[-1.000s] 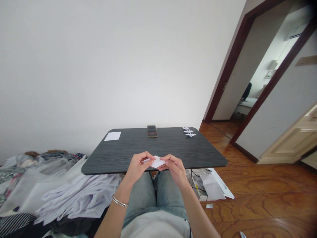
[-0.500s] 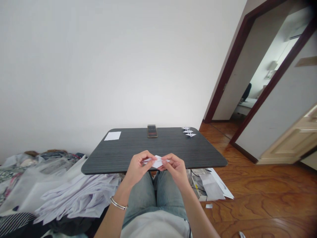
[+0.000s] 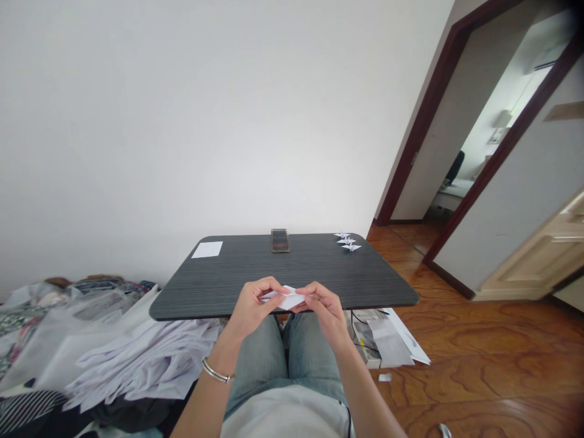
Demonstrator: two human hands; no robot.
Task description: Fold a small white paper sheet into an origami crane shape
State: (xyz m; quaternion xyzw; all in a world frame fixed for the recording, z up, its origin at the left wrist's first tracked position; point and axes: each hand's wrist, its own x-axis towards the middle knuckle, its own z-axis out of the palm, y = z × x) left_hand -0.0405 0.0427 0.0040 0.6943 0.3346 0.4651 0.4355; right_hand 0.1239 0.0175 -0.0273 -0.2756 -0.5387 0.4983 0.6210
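Note:
Between my two hands is a small piece of folded white paper (image 3: 290, 299), held just above the near edge of the dark table (image 3: 246, 267). My left hand (image 3: 258, 304) pinches its left side between thumb and fingers. On the right side, my right hand (image 3: 325, 305) grips it the same way, thumb on top. My fingertips cover both ends of the paper, so its full shape is hidden. Three white origami cranes (image 3: 349, 244) stand in a row at the table's far right. A square white sheet (image 3: 207, 249) lies flat at the far left.
A phone (image 3: 280, 241) leans in a stand at the table's back edge, near the wall. Heaped clothes (image 3: 137, 359) and plastic bags are on the left. Papers (image 3: 393, 344) and cables sit below the table's right side. A doorway opens at the right.
Both hands stay in nearly the same place with the paper. The right thumb and fingers have shifted slightly inward along its right side.

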